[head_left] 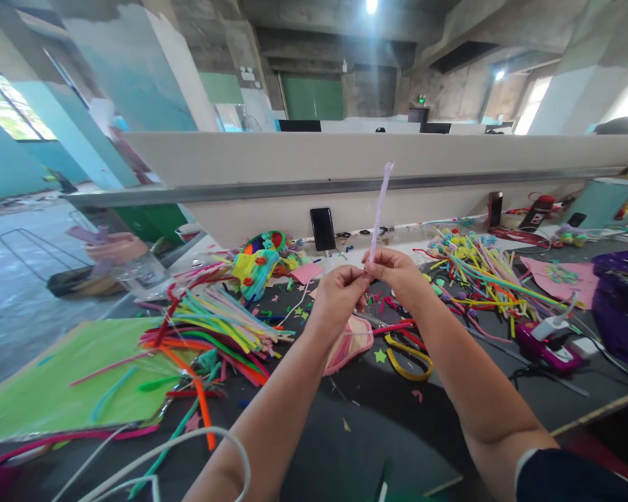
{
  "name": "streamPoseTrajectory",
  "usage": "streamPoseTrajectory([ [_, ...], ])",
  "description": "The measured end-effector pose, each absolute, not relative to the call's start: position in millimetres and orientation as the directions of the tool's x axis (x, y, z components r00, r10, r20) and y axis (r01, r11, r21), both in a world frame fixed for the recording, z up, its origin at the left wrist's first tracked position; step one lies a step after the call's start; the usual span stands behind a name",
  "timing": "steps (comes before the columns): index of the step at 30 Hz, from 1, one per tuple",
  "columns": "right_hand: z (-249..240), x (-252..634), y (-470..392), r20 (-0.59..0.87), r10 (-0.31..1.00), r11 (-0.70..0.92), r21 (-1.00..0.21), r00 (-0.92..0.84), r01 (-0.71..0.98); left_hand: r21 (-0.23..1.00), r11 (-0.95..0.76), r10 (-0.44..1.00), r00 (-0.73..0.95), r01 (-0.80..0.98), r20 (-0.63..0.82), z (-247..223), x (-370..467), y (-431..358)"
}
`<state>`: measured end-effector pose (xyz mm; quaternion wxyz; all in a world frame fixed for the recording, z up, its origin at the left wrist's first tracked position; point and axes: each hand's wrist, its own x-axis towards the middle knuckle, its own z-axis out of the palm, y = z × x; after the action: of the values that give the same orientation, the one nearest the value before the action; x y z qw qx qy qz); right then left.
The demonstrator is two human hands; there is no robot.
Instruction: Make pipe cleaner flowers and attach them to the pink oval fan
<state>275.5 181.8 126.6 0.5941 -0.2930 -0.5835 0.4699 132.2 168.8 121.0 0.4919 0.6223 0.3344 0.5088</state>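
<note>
A lilac pipe cleaner point(381, 206), which looks like a bundle or a folded length, stands upright between my hands at the middle of the view. My right hand point(395, 273) pinches its lower part with closed fingers. My left hand point(338, 298) is closed at the bottom end, its fingertips touching those of my right hand. The exact grip there is partly hidden. Below my hands lie a pink striped piece point(353, 343), a yellow loop-shaped item point(411, 366) and a small green star point(380, 356).
Colourful pipe cleaners point(230, 317) are heaped at left near a green sheet point(68, 383). More pipe cleaners point(481, 268) pile up at right, beside a purple power strip point(547, 348). A phone point(322, 229) leans on the partition point(272, 157). White cables point(230, 436) curve in front.
</note>
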Motion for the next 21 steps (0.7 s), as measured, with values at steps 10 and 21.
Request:
streamPoseTrajectory([
  [10,133,275,172,0.434,0.900,0.407,-0.875,-0.051,-0.262,0.962,-0.167,0.885,0.398,-0.215,0.243,129,130,162],
  [21,124,274,170,0.443,0.818,0.198,-0.815,-0.367,-0.545,0.846,0.260,0.738,0.661,-0.465,0.137,125,137,151],
])
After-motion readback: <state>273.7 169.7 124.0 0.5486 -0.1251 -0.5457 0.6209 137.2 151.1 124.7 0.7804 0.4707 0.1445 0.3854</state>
